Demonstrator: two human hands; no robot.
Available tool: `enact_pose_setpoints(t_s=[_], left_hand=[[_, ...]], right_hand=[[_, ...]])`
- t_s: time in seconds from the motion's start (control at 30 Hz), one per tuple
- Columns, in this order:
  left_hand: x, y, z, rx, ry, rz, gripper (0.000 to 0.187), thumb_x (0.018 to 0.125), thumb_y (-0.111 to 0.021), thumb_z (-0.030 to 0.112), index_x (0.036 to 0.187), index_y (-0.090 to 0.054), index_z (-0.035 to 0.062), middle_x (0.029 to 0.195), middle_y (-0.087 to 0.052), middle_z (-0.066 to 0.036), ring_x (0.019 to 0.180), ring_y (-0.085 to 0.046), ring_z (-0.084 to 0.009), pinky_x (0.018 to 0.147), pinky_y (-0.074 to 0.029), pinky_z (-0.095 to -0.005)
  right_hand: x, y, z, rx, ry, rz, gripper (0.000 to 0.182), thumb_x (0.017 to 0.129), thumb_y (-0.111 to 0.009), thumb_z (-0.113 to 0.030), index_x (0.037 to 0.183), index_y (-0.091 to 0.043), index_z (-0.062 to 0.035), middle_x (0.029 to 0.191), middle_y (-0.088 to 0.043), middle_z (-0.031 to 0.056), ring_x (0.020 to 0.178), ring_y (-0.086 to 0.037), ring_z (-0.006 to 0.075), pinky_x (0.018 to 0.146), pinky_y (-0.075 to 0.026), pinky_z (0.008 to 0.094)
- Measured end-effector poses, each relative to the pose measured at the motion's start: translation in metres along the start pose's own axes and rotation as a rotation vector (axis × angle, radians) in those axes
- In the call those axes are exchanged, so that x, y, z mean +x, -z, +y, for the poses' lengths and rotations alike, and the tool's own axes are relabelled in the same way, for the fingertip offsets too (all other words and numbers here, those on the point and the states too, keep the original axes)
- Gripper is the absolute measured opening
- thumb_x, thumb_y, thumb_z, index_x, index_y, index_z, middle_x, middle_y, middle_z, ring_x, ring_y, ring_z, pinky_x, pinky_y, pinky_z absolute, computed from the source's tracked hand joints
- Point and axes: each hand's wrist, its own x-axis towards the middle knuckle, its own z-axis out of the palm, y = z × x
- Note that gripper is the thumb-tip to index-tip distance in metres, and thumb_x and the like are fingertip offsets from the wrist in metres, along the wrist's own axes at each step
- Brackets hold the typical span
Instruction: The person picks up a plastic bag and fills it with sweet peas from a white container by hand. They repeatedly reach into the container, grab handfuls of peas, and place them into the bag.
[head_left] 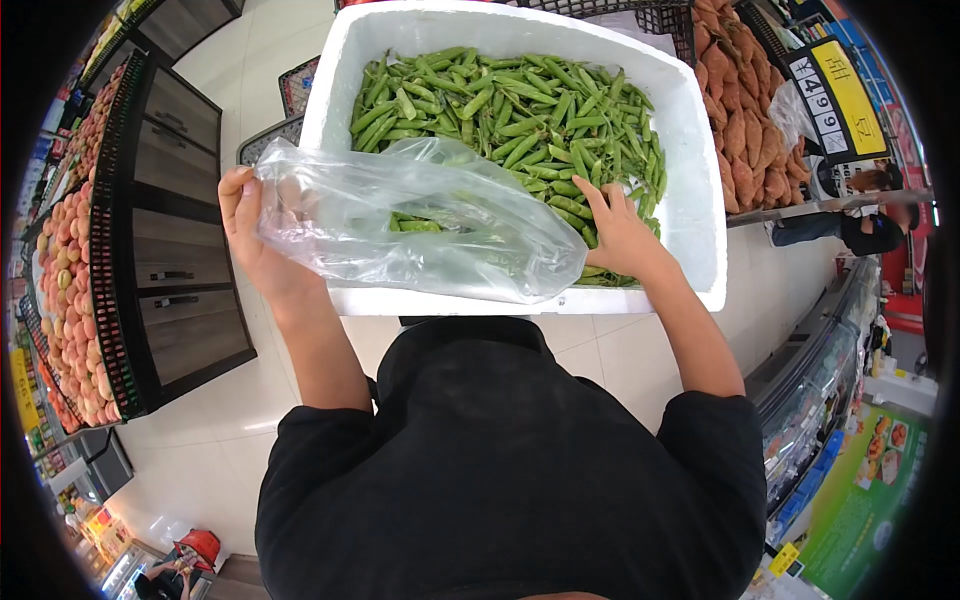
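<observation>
A white foam box (712,250) full of green pea pods (520,110) lies in front of me. Across its near left part stretches a clear plastic bag (400,215), with some pods showing through it. The fingers of my left hand (262,240) are pinched on the bag's left end, beyond the box's left wall. My right hand (628,235) is over the pods at the near right, thumb and fingers spread. Its thumb is right at the bag's right end, and its fingertips reach down among the pods.
Sweet potatoes (745,130) are heaped to the right of the box, beside a yellow and black price sign (838,100). On the left, peaches (72,290) fill a rack above dark cabinets (185,240). A person (870,232) is at the far right, another (170,578) at the lower left.
</observation>
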Motion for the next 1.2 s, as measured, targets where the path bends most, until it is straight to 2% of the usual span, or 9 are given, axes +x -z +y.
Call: enact_pose_setpoints(t_s=[0.33,0.4,0.53,0.63,0.7,0.87,1.1,1.17,1.2], left_hand=[[0.003,0.007,-0.001,0.016,0.005,0.021,0.015,0.092,-0.051,0.013,0.106,-0.054,0.0102,0.088,-0.062,-0.005,0.074,-0.058,-0.0130,0.060,-0.048,-0.0259],[0.005,0.013,-0.002,-0.062,0.034,-0.076,0.010,0.090,-0.051,0.008,0.099,-0.054,0.0064,0.092,-0.061,-0.009,0.086,-0.062,-0.0169,0.076,-0.053,-0.0293],[0.005,0.013,-0.003,-0.061,0.014,-0.073,0.010,0.091,-0.051,0.008,0.100,-0.054,0.0061,0.092,-0.061,-0.009,0.085,-0.062,-0.0167,0.075,-0.053,-0.0294],[0.005,0.012,-0.003,-0.075,0.017,-0.067,0.011,0.091,-0.051,0.008,0.100,-0.054,0.0058,0.091,-0.060,-0.008,0.084,-0.062,-0.0164,0.074,-0.053,-0.0295],[0.006,0.012,-0.004,-0.018,0.020,-0.027,0.014,0.093,-0.051,0.013,0.106,-0.054,0.0107,0.083,-0.060,-0.003,0.067,-0.053,-0.0106,0.056,-0.043,-0.0239],[0.004,0.010,-0.002,-0.031,0.028,-0.040,0.014,0.092,-0.051,0.014,0.106,-0.054,0.0113,0.090,-0.062,-0.004,0.078,-0.058,-0.0130,0.063,-0.047,-0.0259],[0.004,0.015,0.000,-0.057,0.044,-0.089,0.011,0.090,-0.051,0.011,0.101,-0.055,0.0080,0.092,-0.060,-0.007,0.085,-0.061,-0.0165,0.072,-0.053,-0.0306],[0.004,0.013,0.000,-0.056,0.047,-0.061,0.011,0.090,-0.051,0.011,0.101,-0.055,0.0082,0.092,-0.060,-0.007,0.085,-0.062,-0.0166,0.072,-0.053,-0.0308],[0.004,0.012,0.000,-0.050,0.046,-0.031,0.011,0.090,-0.051,0.011,0.101,-0.055,0.0084,0.092,-0.060,-0.007,0.085,-0.062,-0.0166,0.071,-0.053,-0.0310]], right_hand=[[0.012,0.002,0.020,0.314,0.215,0.025,0.072,0.063,-0.080,-0.021,0.124,-0.043,-0.0140,0.108,-0.057,0.0179,0.106,-0.053,0.0364,0.088,-0.046,0.0430],[0.012,0.005,0.018,0.333,0.174,0.014,0.066,0.065,-0.077,-0.020,0.122,-0.044,-0.0128,0.108,-0.058,0.0176,0.105,-0.054,0.0362,0.087,-0.046,0.0428],[0.010,0.005,0.014,0.291,0.080,0.056,0.055,0.068,-0.070,-0.018,0.118,-0.048,-0.0107,0.107,-0.060,0.0166,0.101,-0.056,0.0354,0.087,-0.045,0.0400],[0.011,0.006,0.015,0.323,0.062,0.030,0.055,0.068,-0.069,-0.018,0.118,-0.048,-0.0099,0.107,-0.060,0.0169,0.102,-0.056,0.0349,0.087,-0.045,0.0400],[0.009,0.009,0.014,0.321,0.067,0.005,0.058,0.067,-0.071,-0.017,0.119,-0.048,-0.0103,0.107,-0.059,0.0174,0.102,-0.056,0.0354,0.086,-0.046,0.0404],[0.006,0.007,0.004,0.131,0.039,-0.081,0.074,0.061,-0.078,-0.015,0.126,-0.045,-0.0115,0.103,-0.059,0.0189,0.099,-0.057,0.0380,0.085,-0.047,0.0426],[0.011,0.006,0.031,0.175,0.103,-0.029,0.068,0.064,-0.079,-0.021,0.124,-0.050,-0.0106,0.109,-0.061,0.0192,0.100,-0.060,0.0353,0.085,-0.049,0.0410],[0.012,0.012,0.045,0.438,-0.062,0.025,0.060,0.065,-0.077,-0.021,0.119,-0.054,-0.0092,0.115,-0.060,0.0188,0.097,-0.061,0.0337,0.084,-0.050,0.0373],[0.010,0.015,0.050,0.422,-0.043,0.141,0.056,0.070,-0.075,-0.018,0.119,-0.053,-0.0020,0.104,-0.062,0.0142,0.087,-0.060,0.0221,0.078,-0.048,0.0296]])
